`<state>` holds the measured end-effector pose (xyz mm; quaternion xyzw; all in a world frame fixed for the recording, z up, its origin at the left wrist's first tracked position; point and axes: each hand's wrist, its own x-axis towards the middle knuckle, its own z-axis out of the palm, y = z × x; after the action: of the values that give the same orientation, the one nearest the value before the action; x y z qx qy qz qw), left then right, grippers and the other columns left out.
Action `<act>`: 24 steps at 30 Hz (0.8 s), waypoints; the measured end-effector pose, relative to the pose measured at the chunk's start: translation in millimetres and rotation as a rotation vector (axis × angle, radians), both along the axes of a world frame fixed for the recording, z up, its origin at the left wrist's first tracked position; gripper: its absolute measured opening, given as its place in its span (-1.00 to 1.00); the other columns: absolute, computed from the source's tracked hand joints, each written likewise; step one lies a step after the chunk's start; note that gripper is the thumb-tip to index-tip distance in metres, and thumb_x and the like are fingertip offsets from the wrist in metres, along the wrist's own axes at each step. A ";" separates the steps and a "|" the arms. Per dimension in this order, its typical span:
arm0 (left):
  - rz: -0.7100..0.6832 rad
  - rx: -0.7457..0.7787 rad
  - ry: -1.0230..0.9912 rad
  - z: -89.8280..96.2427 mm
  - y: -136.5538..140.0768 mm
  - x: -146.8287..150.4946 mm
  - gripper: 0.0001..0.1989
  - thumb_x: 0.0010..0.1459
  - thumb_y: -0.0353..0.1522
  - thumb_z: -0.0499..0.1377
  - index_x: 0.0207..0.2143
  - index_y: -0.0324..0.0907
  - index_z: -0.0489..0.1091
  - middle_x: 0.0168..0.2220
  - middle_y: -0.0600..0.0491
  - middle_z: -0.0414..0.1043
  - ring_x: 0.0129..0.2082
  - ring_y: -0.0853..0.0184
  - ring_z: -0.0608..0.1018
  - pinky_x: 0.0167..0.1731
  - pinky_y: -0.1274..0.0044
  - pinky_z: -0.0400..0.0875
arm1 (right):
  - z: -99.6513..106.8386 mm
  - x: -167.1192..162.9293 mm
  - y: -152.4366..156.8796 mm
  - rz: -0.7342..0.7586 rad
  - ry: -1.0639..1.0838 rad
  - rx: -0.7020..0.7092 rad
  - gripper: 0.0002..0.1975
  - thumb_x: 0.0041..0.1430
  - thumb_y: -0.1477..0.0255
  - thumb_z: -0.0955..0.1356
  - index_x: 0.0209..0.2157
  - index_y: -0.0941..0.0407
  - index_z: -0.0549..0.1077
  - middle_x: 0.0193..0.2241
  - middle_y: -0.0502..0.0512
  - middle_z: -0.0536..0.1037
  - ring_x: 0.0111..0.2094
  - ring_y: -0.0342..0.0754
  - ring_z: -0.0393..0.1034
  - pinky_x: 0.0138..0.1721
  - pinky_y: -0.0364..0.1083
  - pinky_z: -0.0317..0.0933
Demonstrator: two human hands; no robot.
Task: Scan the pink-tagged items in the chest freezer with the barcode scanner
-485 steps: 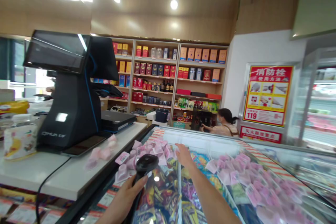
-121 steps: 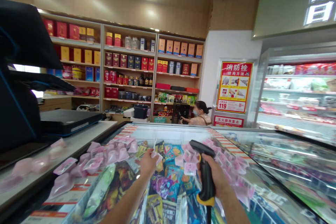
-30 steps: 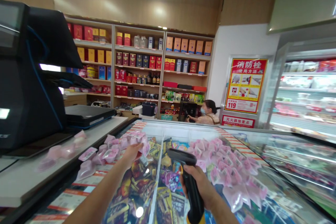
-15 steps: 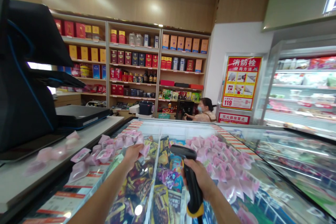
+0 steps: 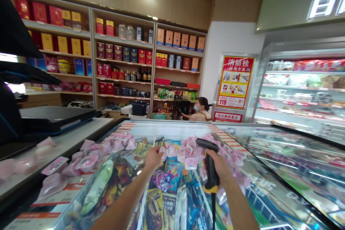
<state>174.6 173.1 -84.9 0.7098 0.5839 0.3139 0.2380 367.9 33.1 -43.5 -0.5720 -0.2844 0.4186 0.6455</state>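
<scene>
My left hand point(image 5: 153, 159) pinches a small pink plastic cup point(image 5: 162, 153) by its edge, above the freezer's glass top. In my right hand point(image 5: 219, 164) is a black and yellow barcode scanner point(image 5: 211, 169), its head pointing left and its cable hanging down. Beneath and around the scanner lies a heap of similar pink cups point(image 5: 191, 163), several with white labels facing up. More pink cups point(image 5: 87, 162) rest along the left rim of the freezer. The scanner covers part of the right-hand heap.
Frozen packets point(image 5: 155, 206) fill the chest freezer below. At left, a counter point(image 5: 78, 133) carries a black checkout machine point(image 5: 54, 116) and more pink cups point(image 5: 25, 166). Shelves of boxes point(image 5: 122, 52) stand behind. A masked person point(image 5: 201, 111) is beyond the freezer; a lit refrigerated shelf point(image 5: 304, 90) stands right.
My left hand has moved right with the pink cup, closer to the right-hand heap. The scanner is now over that heap, still in my right hand. The view has turned right.
</scene>
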 end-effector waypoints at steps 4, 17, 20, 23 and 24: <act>-0.043 0.068 0.051 -8.7 -1.7 14.4 -0.75 0.06 -0.30 0.02 -0.22 -0.24 0.27 -0.23 0.02 0.34 -0.28 0.37 0.42 -0.29 0.40 0.33 | 1.8 6.7 -1.3 -0.035 0.018 -0.007 -0.79 -0.11 0.29 0.27 -0.56 0.17 0.28 -0.77 -0.04 0.34 -0.77 -0.21 0.21 -0.78 -0.23 0.09; 0.326 0.402 0.379 24.0 -4.2 -156.7 -0.67 0.01 -0.44 -0.04 -0.13 -0.28 0.24 -0.08 -0.12 0.24 -0.06 0.19 0.26 -0.09 0.37 0.12 | -6.2 -28.9 -0.3 0.169 -0.017 0.010 -0.74 -0.14 0.24 0.30 -0.54 0.17 0.29 -0.74 -0.03 0.35 -0.75 -0.21 0.22 -0.76 -0.23 0.09; 0.408 0.413 0.470 24.1 -15.2 -183.1 -0.64 -0.02 -0.42 -0.06 -0.13 -0.30 0.25 -0.09 -0.19 0.25 -0.08 0.08 0.26 -0.14 0.30 0.13 | -7.5 -46.1 -0.7 0.258 -0.022 0.020 -0.73 -0.13 0.22 0.29 -0.52 0.17 0.29 -0.73 -0.04 0.35 -0.75 -0.22 0.20 -0.76 -0.23 0.09; 0.423 0.398 0.541 18.9 -24.6 -194.6 -0.65 -0.04 -0.39 -0.05 -0.16 -0.30 0.26 -0.15 -0.21 0.29 -0.12 0.02 0.28 -0.20 0.23 0.14 | -8.7 -59.8 -2.2 0.350 -0.059 0.020 -0.73 -0.11 0.23 0.27 -0.49 0.18 0.29 -0.71 -0.04 0.36 -0.75 -0.23 0.19 -0.75 -0.23 0.08; 0.407 0.391 0.561 17.0 -26.3 -196.3 -0.66 -0.05 -0.40 -0.04 -0.19 -0.31 0.28 -0.17 -0.21 0.32 -0.13 0.01 0.29 -0.21 0.23 0.15 | -8.6 -63.3 -3.0 0.373 -0.074 0.016 -0.72 -0.10 0.22 0.27 -0.49 0.18 0.29 -0.72 -0.04 0.36 -0.75 -0.23 0.19 -0.75 -0.23 0.08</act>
<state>-21.7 146.8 -67.9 0.6695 0.6844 0.2539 -0.1374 304.6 30.1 -52.1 -0.5192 -0.4125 0.5074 0.5503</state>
